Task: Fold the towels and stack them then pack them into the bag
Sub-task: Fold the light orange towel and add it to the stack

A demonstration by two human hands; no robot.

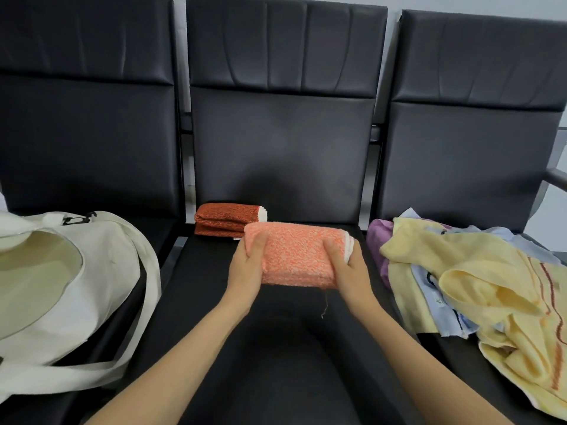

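Note:
A folded light-orange towel (294, 256) is held above the middle seat. My left hand (247, 271) grips its left end, thumb on top. My right hand (349, 268) grips its right end the same way. A loose thread hangs from the towel's lower edge. Behind it, at the back of the same seat, a folded dark rust-orange towel (224, 220) lies flat. A white canvas tote bag (61, 286) lies open on the left seat. On the right seat sits a loose heap of unfolded towels: yellow (478, 271), pale blue (429, 289) and purple (377, 234).
Three black padded seats stand side by side with tall backrests (282, 142). The bag's long straps (147, 302) trail over the gap between the left and middle seats. A metal armrest (555, 176) shows at the far right.

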